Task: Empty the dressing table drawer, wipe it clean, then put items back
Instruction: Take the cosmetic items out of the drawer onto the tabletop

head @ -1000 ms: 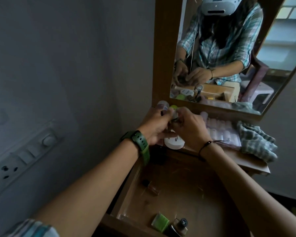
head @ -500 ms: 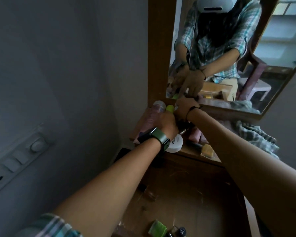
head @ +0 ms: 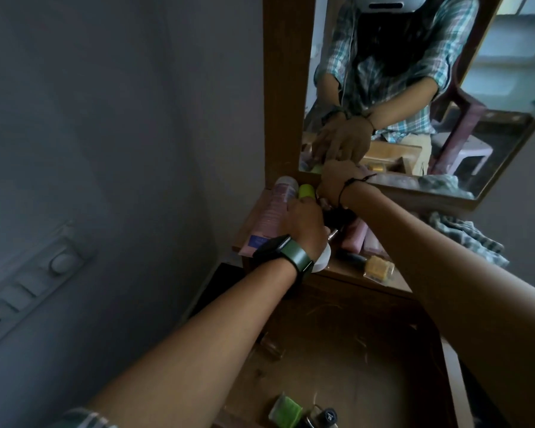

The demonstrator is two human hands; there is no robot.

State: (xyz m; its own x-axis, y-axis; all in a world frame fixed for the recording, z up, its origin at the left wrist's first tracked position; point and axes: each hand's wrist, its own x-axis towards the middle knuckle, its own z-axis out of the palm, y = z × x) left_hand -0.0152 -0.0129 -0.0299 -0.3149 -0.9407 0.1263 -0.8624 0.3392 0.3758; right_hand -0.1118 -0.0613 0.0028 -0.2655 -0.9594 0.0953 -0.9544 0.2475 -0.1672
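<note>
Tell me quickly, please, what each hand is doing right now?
Left hand: on the dressing table top among the items; the grip cannot be told, its fingers are hidden.
Right hand: reaching to the mirror's foot; its fingers are hidden, cannot be told.

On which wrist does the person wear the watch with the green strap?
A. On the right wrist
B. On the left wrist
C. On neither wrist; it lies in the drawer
B: the green-strapped watch sits just behind the left hand, while the right hand has only a thin dark cord at its wrist.

2 hands [head: 306, 223], 1 mirror [head: 414, 88], 1 open drawer [head: 337, 366], 1 checked cloth [head: 464, 236].
</note>
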